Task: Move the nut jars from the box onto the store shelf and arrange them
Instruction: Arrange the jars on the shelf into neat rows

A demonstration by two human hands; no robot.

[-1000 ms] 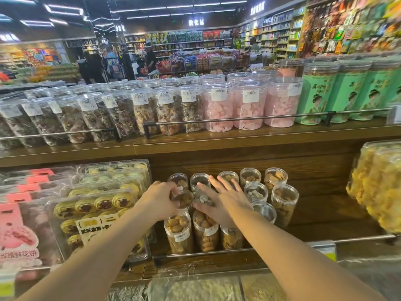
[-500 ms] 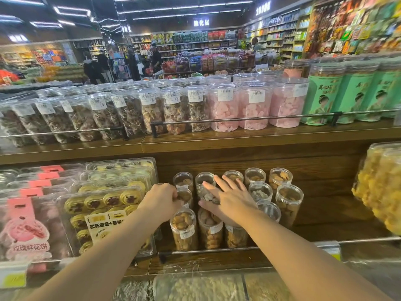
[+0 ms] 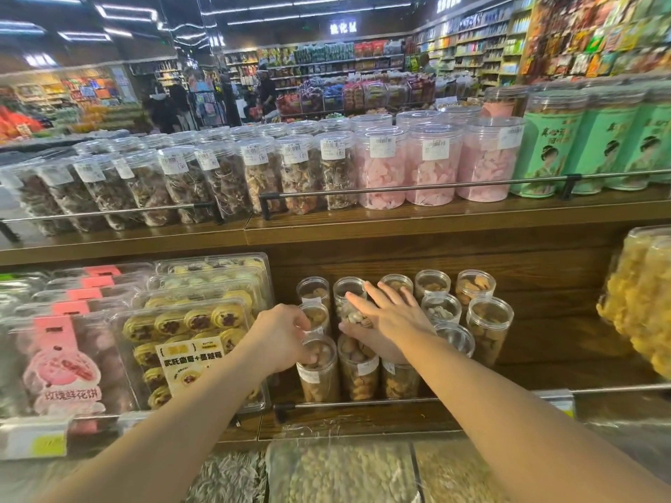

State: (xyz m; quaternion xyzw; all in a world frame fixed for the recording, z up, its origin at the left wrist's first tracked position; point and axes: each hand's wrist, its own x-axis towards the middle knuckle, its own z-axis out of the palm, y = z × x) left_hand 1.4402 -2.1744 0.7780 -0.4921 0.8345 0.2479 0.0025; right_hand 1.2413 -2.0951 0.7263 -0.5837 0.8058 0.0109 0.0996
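Several small clear nut jars [image 3: 489,323] stand in rows on the lower wooden shelf [image 3: 566,344], behind a metal rail [image 3: 363,403]. My left hand [image 3: 281,335] reaches in from the left, its fingers curled round a nut jar [image 3: 316,316] in the left column, just above the front jar [image 3: 319,375]. My right hand [image 3: 390,317] lies over the middle jars with fingers straight and spread. Its thumb sits at the near side of a jar of pale nuts [image 3: 354,315]. The box is out of view.
Flat cookie packs [image 3: 188,332] crowd the shelf left of the jars. Yellow snack bags [image 3: 639,303] stand at the right. The upper shelf holds tall clear jars [image 3: 379,168] and green tins [image 3: 544,154]. Bagged goods [image 3: 345,473] lie below the rail. People stand in the far aisle.
Both hands stay on the same jars with hardly any movement. The view has drifted slightly.
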